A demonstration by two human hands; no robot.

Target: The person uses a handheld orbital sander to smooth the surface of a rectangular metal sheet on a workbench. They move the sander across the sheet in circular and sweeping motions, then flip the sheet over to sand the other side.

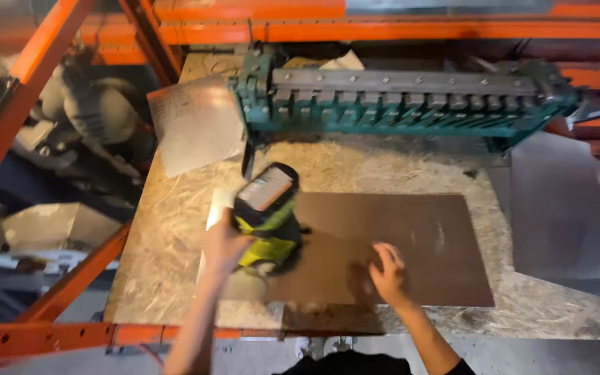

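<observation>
The left hand [222,244] is wrapped around the grip of a yellow-green and black cordless power tool [267,215], whose black battery carries a rectangular grey-and-orange label on top. The tool stands at the left edge of a brown metal sheet [397,243] lying flat on the chipboard desk [168,236]. The right hand [387,274] rests on that sheet, fingers spread, holding nothing. Behind, a green bending machine [404,101] and 1 pale paper sheet [196,125].

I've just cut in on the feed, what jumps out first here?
The left hand grips a yellow-green cordless power tool at the left edge of a brown sheet lying flat on the chipboard bench; the right hand presses on the sheet. Behind stands a long green bending machine, under orange racking.
</observation>
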